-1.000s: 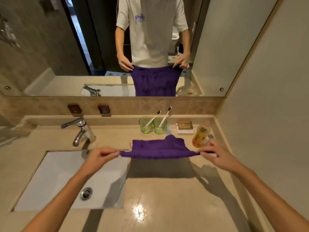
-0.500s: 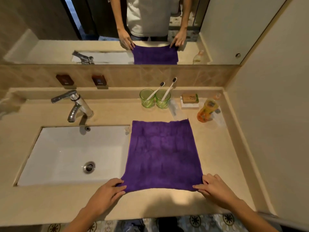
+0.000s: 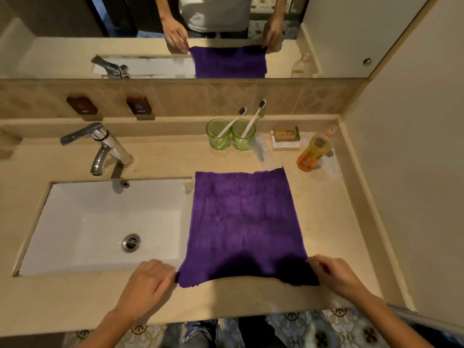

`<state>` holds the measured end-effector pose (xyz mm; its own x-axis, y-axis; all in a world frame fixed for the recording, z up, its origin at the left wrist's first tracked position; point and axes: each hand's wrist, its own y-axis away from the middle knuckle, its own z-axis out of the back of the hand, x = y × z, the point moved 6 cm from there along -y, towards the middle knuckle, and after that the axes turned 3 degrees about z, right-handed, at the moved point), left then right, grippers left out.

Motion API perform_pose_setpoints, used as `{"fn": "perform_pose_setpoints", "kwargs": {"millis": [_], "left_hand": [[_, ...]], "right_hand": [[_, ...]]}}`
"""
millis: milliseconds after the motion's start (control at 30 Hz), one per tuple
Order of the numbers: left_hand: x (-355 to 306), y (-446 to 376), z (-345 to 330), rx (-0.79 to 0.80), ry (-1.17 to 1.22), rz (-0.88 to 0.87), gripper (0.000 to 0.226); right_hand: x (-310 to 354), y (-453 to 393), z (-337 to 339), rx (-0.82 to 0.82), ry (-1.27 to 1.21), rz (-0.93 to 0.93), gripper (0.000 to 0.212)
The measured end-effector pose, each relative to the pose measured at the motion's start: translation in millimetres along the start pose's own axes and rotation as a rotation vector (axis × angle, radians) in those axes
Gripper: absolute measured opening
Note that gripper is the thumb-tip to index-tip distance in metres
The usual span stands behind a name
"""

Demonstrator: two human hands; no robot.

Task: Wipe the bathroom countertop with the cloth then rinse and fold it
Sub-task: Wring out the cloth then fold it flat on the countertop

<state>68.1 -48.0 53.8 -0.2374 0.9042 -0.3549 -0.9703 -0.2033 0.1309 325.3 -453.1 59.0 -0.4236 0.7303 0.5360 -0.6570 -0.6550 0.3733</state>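
Observation:
A purple cloth (image 3: 243,222) lies spread flat on the beige countertop (image 3: 324,217), just right of the white sink (image 3: 105,222). My left hand (image 3: 148,285) pinches the cloth's near left corner. At the near right corner, my right hand (image 3: 334,275) pinches the edge the same way. Both corners sit close to the counter's front edge. The cloth's far edge reaches toward the cups.
A chrome faucet (image 3: 103,146) stands behind the sink. Two green cups with toothbrushes (image 3: 231,134), a soap box (image 3: 286,136) and an orange bottle (image 3: 313,151) line the back right. A wall runs along the right side, with a mirror above the backsplash.
The cloth was held stretched in the air a second ago, then was laid flat on the counter. Since half a second ago both hands stay at its near corners, barely moved.

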Motion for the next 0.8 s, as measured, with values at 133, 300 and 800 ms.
{"fn": "perform_pose_setpoints", "kwargs": {"millis": [133,300,800], "left_hand": [[-13,-77,21,-0.153,0.046,0.076,0.042],[-44,-192,10,-0.160,0.109,0.112,0.048],[-14,-249,-50,-0.009,-0.133,0.213,0.054]], "right_hand": [[23,-69,27,-0.201,0.008,-0.048,0.024],[65,-159,31,-0.328,0.065,0.030,0.036],[30,-214,-3,-0.340,0.379,-0.091,0.058]]}}
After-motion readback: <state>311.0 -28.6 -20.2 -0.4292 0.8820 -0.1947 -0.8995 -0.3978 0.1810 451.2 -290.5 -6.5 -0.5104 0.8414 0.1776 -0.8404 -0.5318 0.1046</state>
